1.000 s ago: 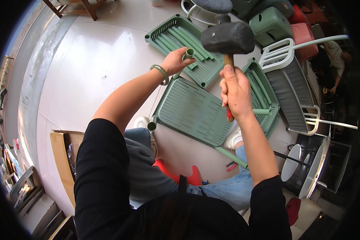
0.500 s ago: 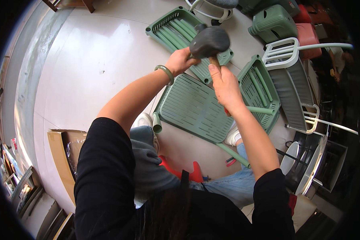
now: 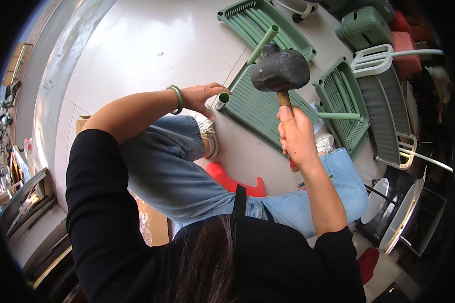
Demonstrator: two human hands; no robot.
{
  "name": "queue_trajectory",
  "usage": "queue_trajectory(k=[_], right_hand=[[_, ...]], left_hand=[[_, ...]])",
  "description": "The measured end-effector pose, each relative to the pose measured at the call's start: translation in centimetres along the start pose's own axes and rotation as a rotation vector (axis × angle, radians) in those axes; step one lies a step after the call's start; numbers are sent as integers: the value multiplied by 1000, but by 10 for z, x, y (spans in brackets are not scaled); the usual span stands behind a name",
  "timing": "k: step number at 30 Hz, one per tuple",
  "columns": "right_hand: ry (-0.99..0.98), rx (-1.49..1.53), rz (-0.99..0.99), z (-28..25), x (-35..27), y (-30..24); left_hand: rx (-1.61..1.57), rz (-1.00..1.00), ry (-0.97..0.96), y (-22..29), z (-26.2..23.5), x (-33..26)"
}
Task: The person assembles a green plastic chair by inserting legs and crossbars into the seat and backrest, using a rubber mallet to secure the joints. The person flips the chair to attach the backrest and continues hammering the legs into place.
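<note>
My right hand (image 3: 299, 136) grips a rubber mallet (image 3: 280, 71) by its wooden handle, with the black head raised over a green slatted plastic shelf (image 3: 258, 108). The shelf lies on the floor between my feet, its tube legs pointing up. At its left corner stands a short green tube leg (image 3: 222, 100). My left hand (image 3: 202, 97), a bangle at its wrist, reaches to that leg with fingers apart; the fingertips are at its side, and whether they touch I cannot tell. Another leg (image 3: 264, 44) rises behind the mallet head, and a third (image 3: 340, 116) sticks out rightward.
Two more green shelf trays hold loose tubes, one tray (image 3: 308, 48) at the back and one tray (image 3: 356, 132) to the right. A grey folding chair (image 3: 387, 106) stands beyond the right tray. A red plastic piece (image 3: 232, 181) lies by my legs. Cardboard (image 3: 154, 222) is at my left.
My left hand has left the far leg behind the mallet and come to the shelf's left corner leg. My right hand still holds the mallet. The whole view has shifted.
</note>
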State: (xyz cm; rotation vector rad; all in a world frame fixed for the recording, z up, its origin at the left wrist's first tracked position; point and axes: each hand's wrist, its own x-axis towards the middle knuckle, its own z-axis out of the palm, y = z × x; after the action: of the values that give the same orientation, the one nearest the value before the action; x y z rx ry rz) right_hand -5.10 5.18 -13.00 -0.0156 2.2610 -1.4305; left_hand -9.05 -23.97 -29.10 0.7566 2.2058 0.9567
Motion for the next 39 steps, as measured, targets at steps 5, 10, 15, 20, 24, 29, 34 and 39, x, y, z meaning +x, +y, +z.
queue_trajectory(k=[5, 10, 15, 20, 24, 29, 34, 39], right_hand=[[90, -54, -345, 46, -22, -9], [8, -461, -175, 62, -22, -7], [118, -263, -364, 68, -30, -7], [131, -384, -228, 67, -34, 1], [167, -222, -270, 43, -57, 37], [161, 9, 123, 13, -93, 94], [264, 368, 405, -9, -119, 130], [333, 440, 378, -22, -133, 145]], left_hand=[[-311, -82, 216, 8, 30, 18], [-431, -54, 280, -4, 42, 31], [-404, -94, 254, -12, 44, 31], [-270, -56, 275, -21, 43, 31], [182, -14, 276, -4, 22, 18], [412, -186, 358, 119, -61, 3], [-181, 802, 946, 307, -59, -59], [-669, 1705, 489, 412, -48, -81]])
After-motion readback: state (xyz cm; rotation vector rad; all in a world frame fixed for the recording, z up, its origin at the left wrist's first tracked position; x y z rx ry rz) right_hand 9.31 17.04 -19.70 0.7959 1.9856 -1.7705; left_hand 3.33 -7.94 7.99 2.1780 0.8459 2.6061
